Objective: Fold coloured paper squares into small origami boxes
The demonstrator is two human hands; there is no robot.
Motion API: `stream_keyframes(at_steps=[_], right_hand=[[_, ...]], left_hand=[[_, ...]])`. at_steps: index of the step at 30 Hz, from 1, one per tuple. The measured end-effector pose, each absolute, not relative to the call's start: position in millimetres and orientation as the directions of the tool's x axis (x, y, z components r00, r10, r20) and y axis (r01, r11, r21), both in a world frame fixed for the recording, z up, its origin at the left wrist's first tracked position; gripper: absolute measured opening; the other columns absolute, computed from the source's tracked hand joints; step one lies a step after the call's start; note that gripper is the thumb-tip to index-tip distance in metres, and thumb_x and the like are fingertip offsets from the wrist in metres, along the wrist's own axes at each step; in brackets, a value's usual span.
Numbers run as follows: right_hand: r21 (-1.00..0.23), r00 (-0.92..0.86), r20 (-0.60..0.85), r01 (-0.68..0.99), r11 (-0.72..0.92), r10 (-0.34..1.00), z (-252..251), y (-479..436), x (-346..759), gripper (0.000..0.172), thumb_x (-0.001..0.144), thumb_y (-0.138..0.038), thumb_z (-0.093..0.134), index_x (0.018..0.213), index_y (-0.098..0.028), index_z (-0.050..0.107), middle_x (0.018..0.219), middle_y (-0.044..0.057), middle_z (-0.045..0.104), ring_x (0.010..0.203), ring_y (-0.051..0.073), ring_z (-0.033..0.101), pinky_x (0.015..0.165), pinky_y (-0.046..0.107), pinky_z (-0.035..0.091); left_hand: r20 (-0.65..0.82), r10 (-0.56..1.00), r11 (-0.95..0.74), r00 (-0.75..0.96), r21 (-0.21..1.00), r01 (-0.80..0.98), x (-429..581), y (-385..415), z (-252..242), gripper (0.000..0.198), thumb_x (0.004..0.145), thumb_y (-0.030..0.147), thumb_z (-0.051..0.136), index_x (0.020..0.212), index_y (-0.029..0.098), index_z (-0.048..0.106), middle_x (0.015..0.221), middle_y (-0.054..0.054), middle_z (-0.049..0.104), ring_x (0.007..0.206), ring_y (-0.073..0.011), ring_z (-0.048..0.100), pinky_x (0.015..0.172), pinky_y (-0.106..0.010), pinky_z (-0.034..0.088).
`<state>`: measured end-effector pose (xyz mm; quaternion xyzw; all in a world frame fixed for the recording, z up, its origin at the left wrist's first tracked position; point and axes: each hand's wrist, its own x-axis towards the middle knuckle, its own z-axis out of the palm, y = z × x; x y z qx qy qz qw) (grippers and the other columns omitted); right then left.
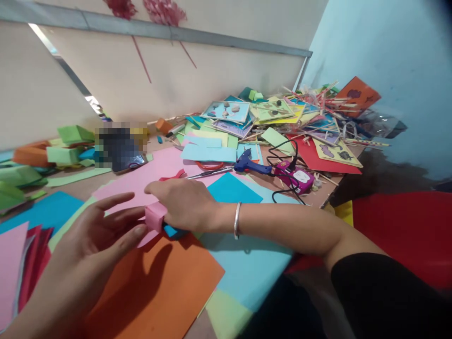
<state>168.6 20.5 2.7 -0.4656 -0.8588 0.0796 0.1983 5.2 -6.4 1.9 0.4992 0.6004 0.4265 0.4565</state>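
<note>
A small pink folded paper piece [154, 217] sits between my two hands above the paper sheets. The thumb and a finger of my left hand [90, 240] meet at its left side, while the index finger is stretched out. My right hand [187, 200], with a silver bangle at the wrist, reaches across from the right, fingers curled down beside the pink piece. Its fingertips are mostly hidden, so what they grip does not show. Under that palm a blue folded paper piece [173, 231] peeks out. Below lies an orange sheet [176, 278], shadowed by my hands.
A blue glue gun [250, 164] with a black cord lies beside a magenta box [297, 178]. Picture cards [228, 112] and sticks pile at the back right. Folded green paper pieces [63, 154] and a dark phone-like object [122, 150] are left. A red chair [399, 230] stands right.
</note>
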Motion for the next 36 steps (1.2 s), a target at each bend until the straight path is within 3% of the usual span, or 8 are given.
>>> stream_keyframes(at_steps=[6, 12, 14, 19, 22, 28, 33, 36], right_hand=[[-0.258, -0.537, 0.267, 0.760, 0.596, 0.800, 7, 20, 170, 0.026, 0.085, -0.009, 0.049, 0.109, -0.016, 0.056, 0.102, 0.007, 0.071, 0.091, 0.024, 0.067, 0.067, 0.030, 0.048], [-0.396, -0.556, 0.262, 0.683, 0.613, 0.789, 8, 23, 170, 0.030, 0.081, -0.010, 0.057, 0.111, -0.014, 0.060, 0.109, 0.010, 0.071, 0.100, 0.024, 0.064, 0.075, 0.031, 0.047], [-0.441, -0.569, 0.248, 0.654, 0.615, 0.784, 7, 23, 170, 0.034, 0.080, -0.009, 0.058, 0.114, -0.013, 0.060, 0.110, 0.010, 0.071, 0.100, 0.024, 0.064, 0.078, 0.032, 0.047], [-0.502, -0.550, 0.210, 0.649, 0.572, 0.808, 7, 23, 172, 0.038, 0.077, -0.015, 0.066, 0.114, -0.010, 0.060, 0.109, 0.012, 0.068, 0.097, 0.022, 0.062, 0.077, 0.029, 0.046], [-0.445, -0.535, 0.177, 0.705, 0.552, 0.826, 12, 23, 176, 0.038, 0.075, -0.019, 0.069, 0.112, -0.012, 0.063, 0.108, 0.013, 0.066, 0.093, 0.022, 0.062, 0.070, 0.028, 0.043], [-0.451, -0.638, 0.056, 0.670, 0.590, 0.768, 30, 22, 187, 0.035, 0.077, -0.007, 0.067, 0.112, -0.010, 0.064, 0.081, 0.004, 0.069, 0.075, 0.017, 0.061, 0.062, 0.025, 0.038], [-0.414, -0.617, 0.193, 0.653, 0.634, 0.763, 39, 26, 197, 0.026, 0.090, -0.009, 0.055, 0.113, -0.012, 0.064, 0.103, 0.010, 0.070, 0.093, 0.018, 0.062, 0.075, 0.027, 0.041], [-0.439, -0.567, 0.162, 0.691, 0.574, 0.807, 39, 24, 202, 0.026, 0.088, -0.028, 0.065, 0.109, -0.013, 0.064, 0.103, 0.011, 0.068, 0.092, 0.021, 0.062, 0.074, 0.029, 0.043]], left_hand=[[-0.146, 0.983, 0.162, -0.108, 0.974, 0.158, 11, -13, 13, 0.086, 0.017, 0.056, 0.093, 0.094, 0.029, 0.065, 0.082, -0.003, 0.073, 0.083, -0.0261, 0.068, 0.061, -0.028, 0.060], [-0.045, 0.987, 0.000, 0.154, 0.960, 0.279, 2, -11, 0, 0.057, 0.061, 0.050, 0.085, 0.108, 0.024, 0.063, 0.103, -0.007, 0.070, 0.097, -0.0243, 0.066, 0.077, -0.031, 0.059], [-0.040, 0.979, -0.012, 0.197, 0.967, 0.254, -2, -8, -4, 0.051, 0.068, 0.045, 0.083, 0.109, 0.025, 0.062, 0.110, -0.007, 0.068, 0.097, -0.0233, 0.066, 0.076, -0.031, 0.059], [-0.048, 0.977, 0.011, 0.209, 0.985, 0.174, -7, 0, -9, 0.051, 0.060, 0.039, 0.088, 0.104, 0.025, 0.067, 0.118, -0.011, 0.067, 0.096, -0.0261, 0.068, 0.069, -0.031, 0.059], [-0.081, 0.967, 0.043, 0.241, 0.986, 0.159, -6, 2, -9, 0.054, 0.056, 0.037, 0.090, 0.105, 0.025, 0.069, 0.112, -0.012, 0.070, 0.096, -0.0281, 0.067, 0.067, -0.031, 0.058], [-0.068, 0.958, 0.025, 0.279, 0.988, 0.155, -3, 1, -7, 0.042, 0.063, 0.038, 0.087, 0.099, 0.023, 0.071, 0.089, -0.008, 0.071, 0.078, -0.0239, 0.068, 0.065, -0.033, 0.056], [-0.018, 0.989, 0.009, 0.147, 0.998, 0.063, -5, 4, -7, 0.048, 0.061, 0.033, 0.087, 0.104, 0.023, 0.068, 0.089, -0.003, 0.069, 0.074, -0.0193, 0.067, 0.063, -0.028, 0.055], [-0.053, 0.996, 0.055, 0.077, 0.998, -0.027, -7, 6, -6, 0.059, 0.061, 0.028, 0.086, 0.116, 0.025, 0.064, 0.089, -0.001, 0.070, 0.074, -0.0184, 0.068, 0.066, -0.029, 0.055]])
